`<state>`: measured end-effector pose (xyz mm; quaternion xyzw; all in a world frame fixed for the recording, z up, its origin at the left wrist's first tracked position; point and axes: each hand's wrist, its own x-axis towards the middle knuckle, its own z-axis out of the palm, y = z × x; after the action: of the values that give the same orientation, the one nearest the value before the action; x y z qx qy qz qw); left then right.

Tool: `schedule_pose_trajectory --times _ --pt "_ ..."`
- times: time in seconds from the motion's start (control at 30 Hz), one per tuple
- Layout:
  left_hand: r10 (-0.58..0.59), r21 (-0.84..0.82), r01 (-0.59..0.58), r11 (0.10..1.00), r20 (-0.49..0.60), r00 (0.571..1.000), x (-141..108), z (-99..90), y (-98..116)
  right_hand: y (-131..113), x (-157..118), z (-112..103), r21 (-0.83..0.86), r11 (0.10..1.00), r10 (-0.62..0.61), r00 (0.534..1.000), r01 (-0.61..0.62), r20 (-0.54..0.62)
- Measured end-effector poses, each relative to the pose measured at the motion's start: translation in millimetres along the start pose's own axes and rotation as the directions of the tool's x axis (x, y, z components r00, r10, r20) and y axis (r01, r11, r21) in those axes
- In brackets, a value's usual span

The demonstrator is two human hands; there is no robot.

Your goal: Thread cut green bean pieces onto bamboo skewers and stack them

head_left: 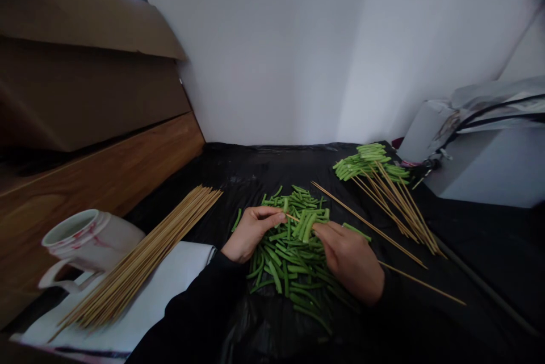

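Observation:
My left hand (252, 232) pinches a short green bean piece (285, 205) between thumb and fingertips. The tip of a bamboo skewer (421, 281) reaches that piece; whether it passes through cannot be made out. Several bean pieces (307, 226) sit side by side on this skewer, close to its tip. My right hand (351, 262) is closed around the skewer and the threaded pieces, and the skewer's long end sticks out behind it to the right. Beneath both hands spreads a pile of loose cut green beans (276, 273).
Finished bean skewers (370, 162) lie stacked at the back right. A single bare skewer (366, 222) rests right of the pile. To the left, a bundle of skewers (149, 256) lies beside a white mug (97, 239). Black plastic sheeting (255, 165) covers the table; a cardboard box (93, 86) stands left.

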<state>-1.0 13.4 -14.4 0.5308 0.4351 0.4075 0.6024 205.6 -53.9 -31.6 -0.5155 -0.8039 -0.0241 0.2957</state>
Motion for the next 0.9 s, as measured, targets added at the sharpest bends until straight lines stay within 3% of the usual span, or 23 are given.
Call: schedule_pose_trajectory --times 0.2,0.37,0.5,0.7,0.9 --pt "-0.030 -0.080 0.034 0.996 0.053 0.998 -0.5 -0.1 0.9 1.6 0.9 0.7 0.066 0.998 -0.004 0.998 0.008 -0.058" --pt "-0.072 -0.141 0.081 0.987 0.067 0.995 -1.3 0.4 3.1 2.2 0.2 2.0 0.133 0.991 -0.021 0.999 0.024 -0.025" --pt "-0.094 -0.180 0.109 0.977 0.093 0.991 -1.6 -0.2 3.7 1.3 0.0 1.5 0.109 0.994 -0.021 0.997 0.028 -0.071" --pt "-0.088 -0.161 0.104 0.981 0.101 0.991 -2.7 0.4 5.3 -1.3 1.8 0.7 0.244 0.970 0.013 0.999 -0.003 -0.042" --pt "-0.099 -0.165 0.117 0.979 0.110 0.989 -3.4 2.0 5.1 -0.5 0.2 2.7 0.220 0.975 -0.006 0.997 0.022 -0.071"
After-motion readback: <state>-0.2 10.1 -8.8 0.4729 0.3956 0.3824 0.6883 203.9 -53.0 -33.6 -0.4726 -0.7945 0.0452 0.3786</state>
